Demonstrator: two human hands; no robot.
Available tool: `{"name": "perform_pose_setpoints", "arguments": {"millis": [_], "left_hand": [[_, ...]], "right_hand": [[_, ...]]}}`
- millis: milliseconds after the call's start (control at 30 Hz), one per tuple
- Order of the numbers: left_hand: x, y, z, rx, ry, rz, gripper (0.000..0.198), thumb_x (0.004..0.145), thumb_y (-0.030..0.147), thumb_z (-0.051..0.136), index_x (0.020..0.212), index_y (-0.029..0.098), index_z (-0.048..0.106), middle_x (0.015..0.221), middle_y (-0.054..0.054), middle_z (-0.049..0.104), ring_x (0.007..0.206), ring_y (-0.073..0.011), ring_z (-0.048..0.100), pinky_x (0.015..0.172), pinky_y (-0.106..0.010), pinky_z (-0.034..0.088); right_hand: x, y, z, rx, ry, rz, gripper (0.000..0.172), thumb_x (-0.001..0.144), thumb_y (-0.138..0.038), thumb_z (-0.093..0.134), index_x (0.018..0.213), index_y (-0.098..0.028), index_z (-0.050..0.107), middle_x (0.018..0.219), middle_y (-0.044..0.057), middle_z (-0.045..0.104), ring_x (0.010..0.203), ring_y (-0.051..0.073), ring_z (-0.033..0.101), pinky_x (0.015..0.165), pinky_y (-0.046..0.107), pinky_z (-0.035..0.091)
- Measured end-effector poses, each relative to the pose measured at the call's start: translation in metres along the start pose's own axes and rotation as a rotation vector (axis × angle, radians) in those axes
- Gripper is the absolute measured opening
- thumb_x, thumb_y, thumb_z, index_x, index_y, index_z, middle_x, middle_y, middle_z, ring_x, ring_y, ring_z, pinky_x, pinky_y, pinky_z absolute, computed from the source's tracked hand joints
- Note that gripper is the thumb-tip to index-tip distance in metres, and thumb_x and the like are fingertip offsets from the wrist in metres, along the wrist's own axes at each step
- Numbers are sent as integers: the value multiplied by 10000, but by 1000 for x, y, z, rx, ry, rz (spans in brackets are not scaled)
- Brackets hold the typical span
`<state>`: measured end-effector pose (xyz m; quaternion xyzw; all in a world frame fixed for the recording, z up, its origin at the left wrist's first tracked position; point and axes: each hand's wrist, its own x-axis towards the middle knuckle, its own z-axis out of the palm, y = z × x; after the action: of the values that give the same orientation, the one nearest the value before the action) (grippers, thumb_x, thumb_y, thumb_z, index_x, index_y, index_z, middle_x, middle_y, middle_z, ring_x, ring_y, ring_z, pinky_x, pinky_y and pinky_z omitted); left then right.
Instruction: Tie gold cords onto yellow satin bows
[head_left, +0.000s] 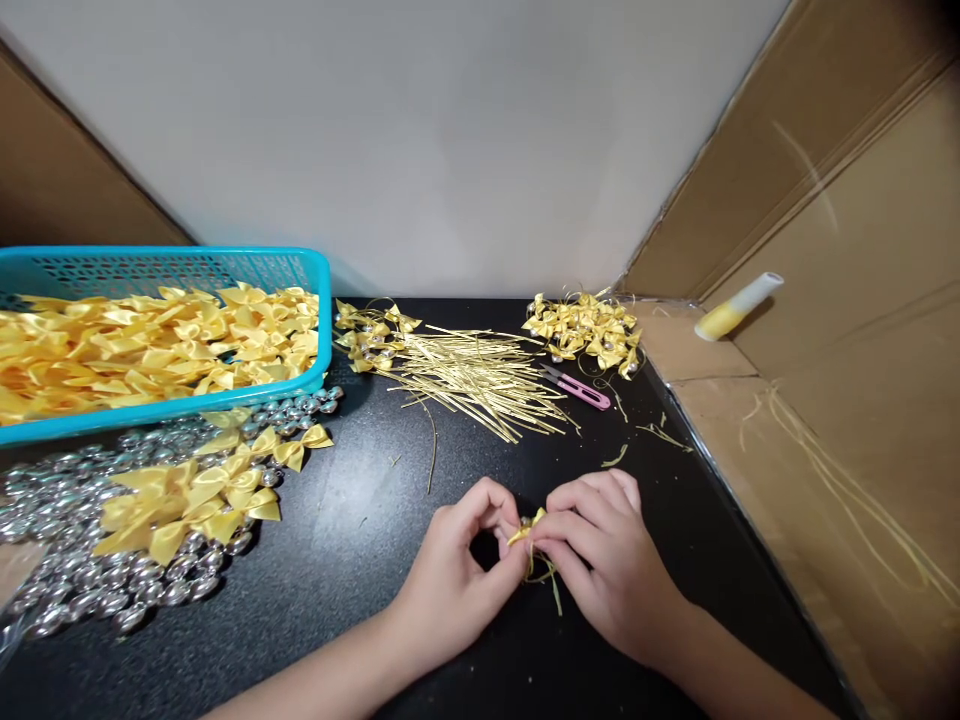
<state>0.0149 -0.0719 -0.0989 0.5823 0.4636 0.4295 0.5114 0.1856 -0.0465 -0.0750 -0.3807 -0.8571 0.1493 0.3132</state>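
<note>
at the six o'clock edge of the black worktop [360,520], your two hands met fingertip to fingertip. your left hand [457,570] pinched a small yellow bow [525,528] between thumb and forefinger. your right hand [600,560] gripped the same bow from the other side, its fingers curled down over it. the bow sat just above the worktop, right between your hands. a thin gold wire [551,585] hung from the bow and trailed down towards you; how it was fixed to the bow was hidden by your fingers.

at twelve o'clock from your hands, a bundle of gold strands [480,375] lay fanned across the worktop. pink snips [581,388] lay at one o'clock, just beside the bundle's right end. beyond them, close to the back wall, sat a pile of wired bows [589,330].

at ten o'clock stood a teal basket [322,300] heaped with satin bows [150,345]. its near edge met a spread of silver beads [75,560] at nine o'clock. some loose bows [195,495] lay on top of the beads, well apart from your left hand.

at two o'clock, a yellow-and-white tube [739,305] lay tilted on a cardboard ledge [690,350], against the cardboard wall [862,300] on your right.
</note>
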Motion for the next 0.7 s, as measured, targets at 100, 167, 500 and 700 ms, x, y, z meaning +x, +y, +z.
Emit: {"name": "perform_pose_setpoints", "arguments": {"millis": [100, 167, 500, 700], "left_hand": [[1, 0, 0, 14, -3, 0, 129, 870, 190, 560, 815, 207, 445, 679, 50, 502, 616, -100, 487, 584, -209, 404], [1, -1, 1, 19, -1, -5, 125, 872, 189, 552, 821, 207, 440, 674, 51, 496, 613, -101, 485, 581, -211, 398], [1, -2, 1, 71, 48, -8, 120, 852, 186, 558, 802, 196, 450, 656, 46, 498, 610, -103, 479, 580, -212, 386], [2, 1, 1, 106, 45, 0, 102, 859, 187, 541, 782, 188, 475, 658, 41, 492, 614, -104, 467, 586, -214, 385]], "right_hand": [[1, -2, 2, 155, 52, 44, 159, 880, -101, 547, 794, -207, 628, 775, 15, 604, 788, 169, 520, 741, 337, 395], [1, -2, 2, 318, 92, 93, 153, 891, -113, 540, 796, -211, 611, 802, 20, 620, 826, 168, 549, 746, 316, 448], [-1, 6, -15, 894, 24, 497, 110, 894, -258, 601, 835, -187, 662, 761, 42, 732, 609, 121, 675, 543, 213, 557], [6, 3, -27, 1166, -19, 627, 58, 731, -255, 783, 758, -210, 760, 749, 50, 750, 632, 140, 709, 571, 220, 587]]}}
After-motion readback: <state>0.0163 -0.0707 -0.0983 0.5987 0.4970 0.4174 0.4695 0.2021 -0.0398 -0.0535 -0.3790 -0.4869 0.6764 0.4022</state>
